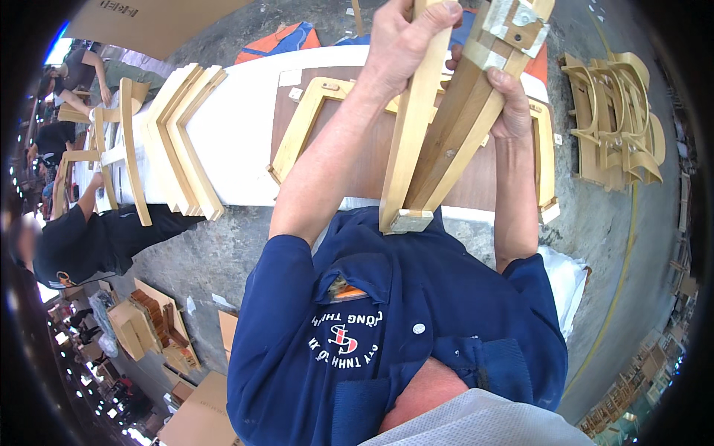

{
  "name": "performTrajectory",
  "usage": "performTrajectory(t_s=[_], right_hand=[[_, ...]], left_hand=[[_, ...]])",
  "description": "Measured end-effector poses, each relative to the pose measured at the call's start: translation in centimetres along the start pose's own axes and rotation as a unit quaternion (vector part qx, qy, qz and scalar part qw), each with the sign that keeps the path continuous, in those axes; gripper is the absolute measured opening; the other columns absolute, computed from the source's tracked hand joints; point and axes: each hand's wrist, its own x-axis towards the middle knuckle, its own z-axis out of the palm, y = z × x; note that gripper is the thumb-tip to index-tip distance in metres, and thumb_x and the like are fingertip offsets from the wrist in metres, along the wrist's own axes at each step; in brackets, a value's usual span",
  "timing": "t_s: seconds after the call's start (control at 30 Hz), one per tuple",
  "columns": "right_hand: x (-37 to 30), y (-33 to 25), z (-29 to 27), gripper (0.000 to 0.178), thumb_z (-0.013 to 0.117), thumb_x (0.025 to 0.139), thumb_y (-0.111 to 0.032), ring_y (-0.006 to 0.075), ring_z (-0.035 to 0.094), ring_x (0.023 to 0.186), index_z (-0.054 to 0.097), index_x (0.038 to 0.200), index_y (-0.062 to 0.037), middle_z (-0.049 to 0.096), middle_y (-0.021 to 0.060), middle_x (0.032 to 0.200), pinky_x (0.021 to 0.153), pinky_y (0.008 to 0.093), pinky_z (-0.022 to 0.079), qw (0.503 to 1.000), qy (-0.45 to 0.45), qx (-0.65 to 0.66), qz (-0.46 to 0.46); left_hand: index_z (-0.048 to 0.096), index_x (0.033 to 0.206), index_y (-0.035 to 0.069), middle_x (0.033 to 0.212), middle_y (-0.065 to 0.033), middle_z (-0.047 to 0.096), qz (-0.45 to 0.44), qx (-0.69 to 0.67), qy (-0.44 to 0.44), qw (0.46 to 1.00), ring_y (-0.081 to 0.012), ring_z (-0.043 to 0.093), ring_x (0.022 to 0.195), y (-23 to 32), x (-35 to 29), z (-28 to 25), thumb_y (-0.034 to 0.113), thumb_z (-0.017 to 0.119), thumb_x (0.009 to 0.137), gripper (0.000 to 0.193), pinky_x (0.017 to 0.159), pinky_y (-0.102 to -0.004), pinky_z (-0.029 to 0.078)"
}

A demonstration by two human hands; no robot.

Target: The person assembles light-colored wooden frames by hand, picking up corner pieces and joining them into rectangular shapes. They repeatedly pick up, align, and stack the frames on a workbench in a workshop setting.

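Note:
My left hand (pixel 401 48) is wrapped round the upper part of a pale, tapering wooden bar (pixel 411 123). Beside it, my right hand (pixel 512 106) grips the edge of a longer wooden fixture (pixel 454 137) with a darker middle. Worn whitish blocks (pixel 515 30) cap the fixture's far end, and another pale pad (pixel 410 221) sits at its near end, close to my chest. Bar and fixture converge at that near end and spread apart farther up. Below them, an angled wooden frame (pixel 309 123) lies on a brown board (pixel 357 145), partly hidden by my arms.
A white-covered table (pixel 245 141) carries the board and stacked bent wooden pieces (pixel 175 141) at left. Two people work at the left, one in dark clothes (pixel 89 241). Curved wooden parts (pixel 617 119) stand on the floor at right. Cardboard (pixel 201 416) lies lower left.

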Motion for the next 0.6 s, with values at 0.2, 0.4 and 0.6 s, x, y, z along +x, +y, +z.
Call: performTrajectory(t_s=[0.2,0.4,0.6], right_hand=[[0.3,-0.1,1.8,0.055,0.070,0.084,-0.023,0.0207,0.066,0.100,0.051,0.128,0.0052,0.063,0.0143,0.114,0.087,0.0346,0.056,0.998,0.012,-0.055,0.018],[0.3,-0.1,3.3,0.050,0.068,0.087,-0.024,0.0195,0.066,0.096,0.052,0.124,0.0065,0.063,0.0142,0.111,0.083,0.0324,0.055,0.995,-0.001,-0.098,0.012],[0.0,1.7,4.5,0.050,0.073,0.084,-0.021,0.0172,0.065,0.093,0.053,0.123,0.0029,0.064,0.0106,0.109,0.080,0.0310,0.055,0.992,0.045,-0.119,0.009]], left_hand=[[0.057,0.120,-0.001,0.108,-0.0057,0.061,0.084,-0.002,0.021,0.996,-0.0108,0.056,0.094,-2.0,-1.6,1.3,0.037,0.054,0.100,0.043,0.082,-0.0270,0.047],[0.054,0.124,0.001,0.113,-0.0079,0.061,0.025,-0.084,-0.030,0.996,-0.0139,0.055,0.103,-1.8,-1.9,0.8,0.045,0.040,0.104,0.051,0.092,-0.0294,0.044],[0.042,0.129,-0.007,0.123,-0.0252,0.051,-0.013,0.136,0.050,0.989,-0.0354,0.052,0.118,-2.2,-10.9,-0.6,0.041,0.062,0.090,0.066,0.097,-0.0439,0.043]])
